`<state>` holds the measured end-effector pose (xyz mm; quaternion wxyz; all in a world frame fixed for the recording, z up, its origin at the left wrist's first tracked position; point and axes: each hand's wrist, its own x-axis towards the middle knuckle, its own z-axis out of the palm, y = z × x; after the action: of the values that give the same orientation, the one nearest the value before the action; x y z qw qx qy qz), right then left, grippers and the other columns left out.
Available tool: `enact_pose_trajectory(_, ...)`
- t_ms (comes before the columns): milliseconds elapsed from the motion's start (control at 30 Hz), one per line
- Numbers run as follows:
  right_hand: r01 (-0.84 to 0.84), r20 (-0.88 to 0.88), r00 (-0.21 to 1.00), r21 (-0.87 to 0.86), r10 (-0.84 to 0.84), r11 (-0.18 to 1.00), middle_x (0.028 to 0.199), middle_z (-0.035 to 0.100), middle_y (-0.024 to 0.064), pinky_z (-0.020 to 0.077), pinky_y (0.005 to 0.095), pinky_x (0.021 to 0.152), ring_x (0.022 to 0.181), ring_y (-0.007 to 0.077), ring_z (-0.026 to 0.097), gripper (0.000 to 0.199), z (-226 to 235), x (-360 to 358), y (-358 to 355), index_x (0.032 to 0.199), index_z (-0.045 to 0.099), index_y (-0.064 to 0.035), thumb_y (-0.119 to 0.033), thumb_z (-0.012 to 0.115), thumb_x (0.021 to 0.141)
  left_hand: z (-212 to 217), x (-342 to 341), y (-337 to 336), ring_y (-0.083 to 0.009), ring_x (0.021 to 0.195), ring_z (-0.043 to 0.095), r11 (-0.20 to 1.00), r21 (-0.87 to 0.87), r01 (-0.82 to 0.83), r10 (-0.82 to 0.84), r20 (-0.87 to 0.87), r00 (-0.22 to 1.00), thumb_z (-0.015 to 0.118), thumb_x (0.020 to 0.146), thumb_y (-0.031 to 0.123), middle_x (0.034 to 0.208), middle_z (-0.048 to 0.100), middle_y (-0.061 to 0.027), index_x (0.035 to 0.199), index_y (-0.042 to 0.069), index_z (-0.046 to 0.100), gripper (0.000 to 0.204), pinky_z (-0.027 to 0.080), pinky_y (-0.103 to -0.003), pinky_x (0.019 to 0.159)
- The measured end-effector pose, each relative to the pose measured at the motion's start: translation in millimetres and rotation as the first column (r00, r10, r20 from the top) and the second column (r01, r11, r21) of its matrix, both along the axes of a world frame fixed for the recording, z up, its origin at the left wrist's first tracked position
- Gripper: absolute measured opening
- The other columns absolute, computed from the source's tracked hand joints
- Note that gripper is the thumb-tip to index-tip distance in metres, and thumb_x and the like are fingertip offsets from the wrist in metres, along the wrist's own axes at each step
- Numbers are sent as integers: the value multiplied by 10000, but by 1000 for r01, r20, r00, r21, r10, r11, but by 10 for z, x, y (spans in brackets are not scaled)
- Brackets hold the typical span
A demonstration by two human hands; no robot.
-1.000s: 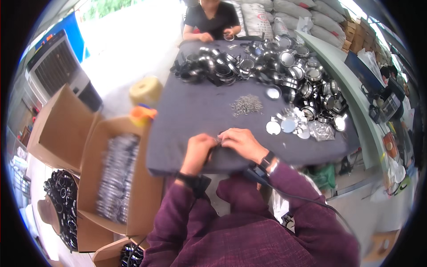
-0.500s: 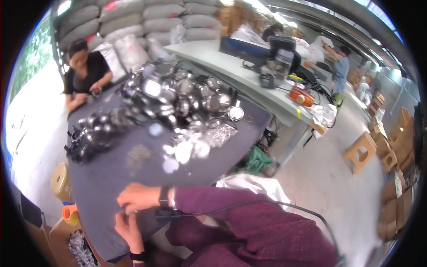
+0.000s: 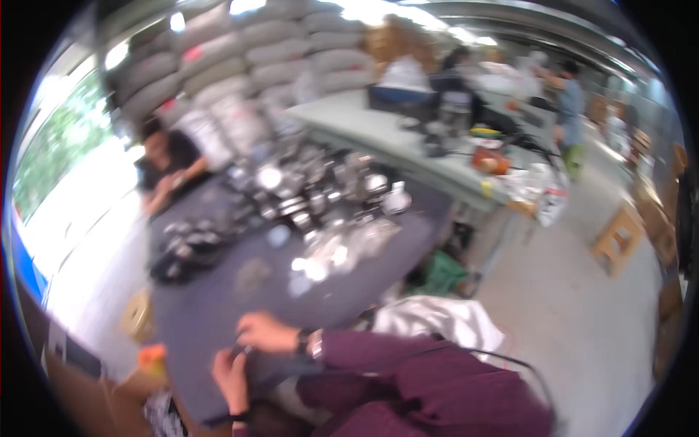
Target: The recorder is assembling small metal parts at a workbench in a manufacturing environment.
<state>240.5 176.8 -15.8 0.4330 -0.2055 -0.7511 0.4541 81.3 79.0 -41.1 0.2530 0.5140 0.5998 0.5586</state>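
Note:
Both of my hands are over the near part of the grey-topped table (image 3: 196,328), fingertips almost meeting. My left hand (image 3: 231,375), with a black band at the wrist, has its fingers bent in a pinch. Opposite it, my right hand (image 3: 268,332), wearing a dark watch below a purple sleeve, is closed with fingertips pointing down. A small dark item seems to sit between the fingertips, but blur hides its kind. Farther up the table lie a small pile of tiny parts (image 3: 253,274), a group of shiny round pieces (image 3: 320,256) and a heap of round metal parts (image 3: 306,189).
Across the table a person (image 3: 171,164) in black sits working with their hands. A long pale table (image 3: 349,120) holds tools and an orange-red object (image 3: 490,160). Stools, an open carton (image 3: 124,397) and a white cloth or sack (image 3: 437,320) surround me. A dark cable (image 3: 510,358) crosses my lap.
The whole view has shifted, so the scene sits farther right and lower, and it is more blurred. My hands keep the same close, pinched pose.

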Motion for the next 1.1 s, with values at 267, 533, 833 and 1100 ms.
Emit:
enact_pose_trajectory(267,-510,-388,855,-749,343,424,923,640,65,561,392,740,831,167,645,161,172,648,35,967,583,-52,-192,631,904,166,215,34,-99,786,568,973,71,221,-232,338,912,642,796,32,865,613,12,1079,9,631,285,451,-230,705)
enact_pose_trajectory(533,-310,-302,941,-602,149,736,877,601,26,586,374,688,797,156,633,121,588,903,194,935,606,-49,-153,645,887,-259,134,185,-49,780,530,994,110,25,-47,196,979,660,839,40,893,584,24,1130,7,614,296,446,-196,729)
enact_pose_trajectory(833,352,-196,889,-285,-413,892,1108,612,124,526,444,832,1049,240,580,386,2074,1651,2137,1197,536,-8,-219,631,888,-175,346,242,-35,694,508,993,118,23,-40,141,989,638,808,-7,773,579,33,969,-23,654,163,435,-187,658)
enact_pose_trajectory(1100,60,-56,997,21,-59,998,869,581,92,554,366,780,792,215,628,104,697,762,1173,910,584,20,-56,612,844,-18,261,56,-302,902,645,996,73,-51,61,-138,989,645,801,156,963,668,-148,995,25,668,235,513,-362,770)
